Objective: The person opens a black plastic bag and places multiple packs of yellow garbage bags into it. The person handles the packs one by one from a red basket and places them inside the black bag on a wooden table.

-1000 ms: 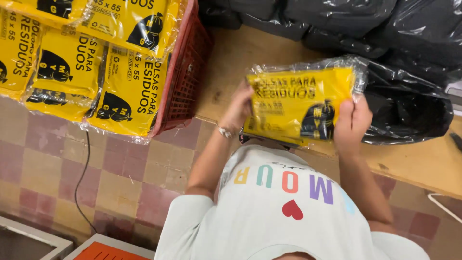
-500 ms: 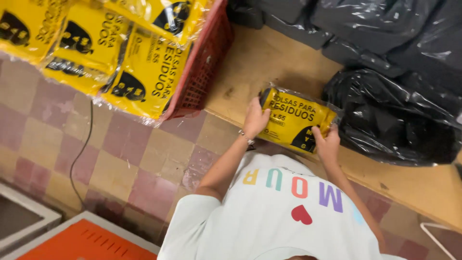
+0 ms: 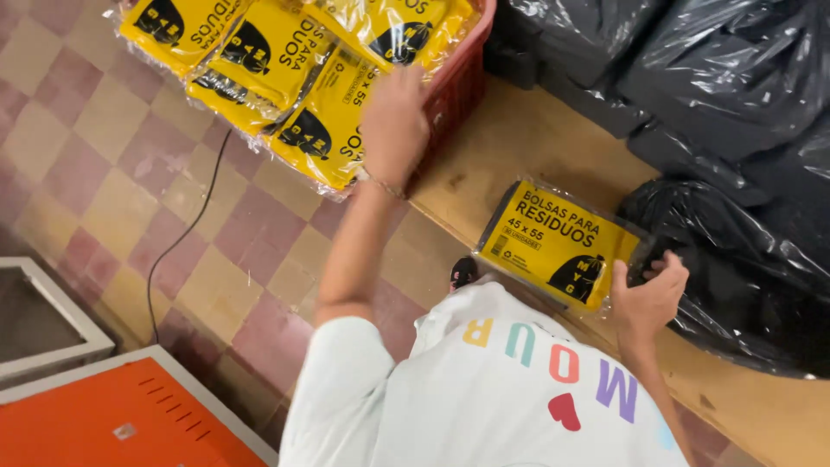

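My right hand (image 3: 650,292) grips the near right corner of a yellow packet of bags in clear wrap (image 3: 558,245). The packet lies flat on the wooden bench (image 3: 519,138), beside a black plastic bag (image 3: 743,285). My left hand (image 3: 395,128) is stretched out to the red plastic crate (image 3: 458,86). It hovers, blurred, over the yellow packets (image 3: 285,69) that spill over the crate's rim, and holds nothing. Whether it touches a packet I cannot tell.
More black plastic bags (image 3: 692,60) pile up at the back right of the bench. On the checkered tile floor (image 3: 130,147) a black cable (image 3: 186,233) runs down. An orange metal panel (image 3: 112,415) and a grey frame (image 3: 52,329) sit at the lower left.
The yellow packet, held up in both hands a second ago, now lies on the bench. My left hand has let go of it and moved up to the red crate. The view has shifted.
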